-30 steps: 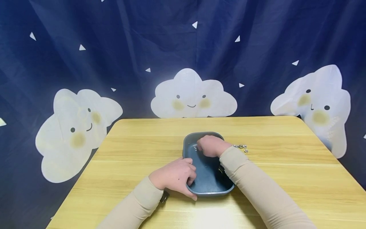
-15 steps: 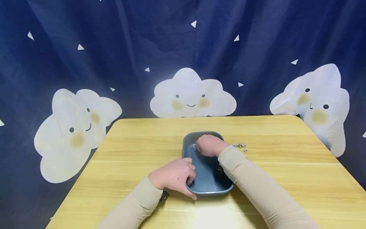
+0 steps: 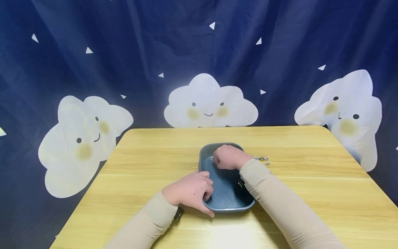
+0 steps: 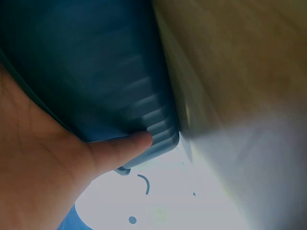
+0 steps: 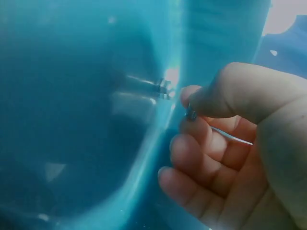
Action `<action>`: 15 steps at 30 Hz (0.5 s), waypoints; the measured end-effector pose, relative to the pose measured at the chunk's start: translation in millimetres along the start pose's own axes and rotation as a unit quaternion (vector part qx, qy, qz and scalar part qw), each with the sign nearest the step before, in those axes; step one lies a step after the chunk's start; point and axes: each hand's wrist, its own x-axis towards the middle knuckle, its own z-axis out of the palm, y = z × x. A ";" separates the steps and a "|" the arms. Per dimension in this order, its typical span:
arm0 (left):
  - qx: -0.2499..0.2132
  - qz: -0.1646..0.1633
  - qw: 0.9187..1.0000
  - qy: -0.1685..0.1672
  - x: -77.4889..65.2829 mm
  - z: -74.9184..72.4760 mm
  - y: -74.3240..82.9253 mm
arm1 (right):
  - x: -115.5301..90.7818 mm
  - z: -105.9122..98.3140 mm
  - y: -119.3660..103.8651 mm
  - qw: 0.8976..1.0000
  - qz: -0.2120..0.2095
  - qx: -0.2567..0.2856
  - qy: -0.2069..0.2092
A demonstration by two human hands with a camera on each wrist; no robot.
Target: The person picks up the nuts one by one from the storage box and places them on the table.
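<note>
A dark blue-grey rectangular plastic bin (image 3: 227,193) stands on the table. My left hand (image 3: 191,189) grips its near left rim, fingers curled over the inside and thumb (image 4: 120,151) against the ribbed outer wall. Inside the bin's far end, my right hand (image 3: 228,157) pinches a small metal piece (image 5: 191,113) between thumb and fingertips; it is mostly hidden by them. Just left of that hand, small shiny metal pieces (image 3: 212,159) lie on the bin's floor. In the right wrist view, more metal pieces (image 5: 165,88) gleam by the bin's wall.
On the wooden table (image 3: 149,159), several small ring-shaped metal pieces (image 3: 262,159) lie to the right of the bin, partly behind the right wrist. A navy curtain (image 3: 146,45) with white clouds hangs behind the table's far edge.
Little differs. The right hand stays in the bin's far end, with slight finger movement near the metal pieces. The left hand keeps its grip on the rim.
</note>
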 end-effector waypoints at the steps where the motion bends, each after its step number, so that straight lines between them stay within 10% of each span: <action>1: -0.002 0.000 1.000 0.000 0.2 -0.2 0.0 | -0.7 -1.8 0.1 1.000 -0.003 0.003 0.004; 15: -0.004 0.001 1.000 0.004 0.3 -1.3 1.3 | -19.2 -25.9 -3.2 0.998 0.030 -0.007 0.056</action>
